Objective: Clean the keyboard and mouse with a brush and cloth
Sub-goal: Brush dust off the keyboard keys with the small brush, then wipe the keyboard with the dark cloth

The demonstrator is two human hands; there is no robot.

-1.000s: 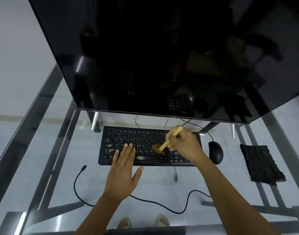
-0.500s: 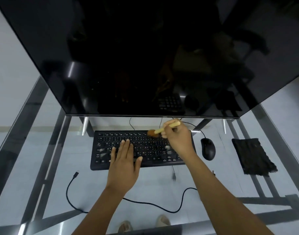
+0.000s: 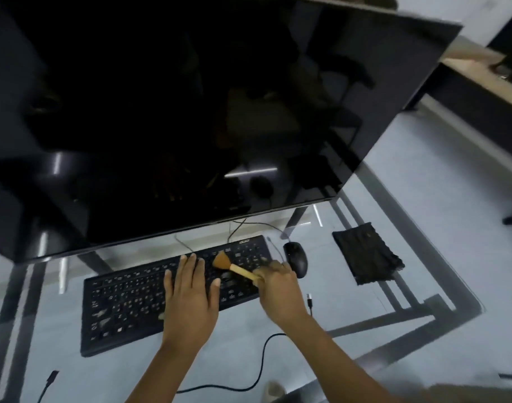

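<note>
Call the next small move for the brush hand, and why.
Probably sweep the brush left along the keyboard: the right hand has its bristles on the upper right keys, the left hand lies flat on it, and pale specks show on the lower left keys.

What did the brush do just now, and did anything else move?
The right hand swept the brush from the keyboard's front keys up to its back row, then toward the middle. The left hand stayed flat on the keys. Mouse and cloth stayed put; only the camera swung.
</note>
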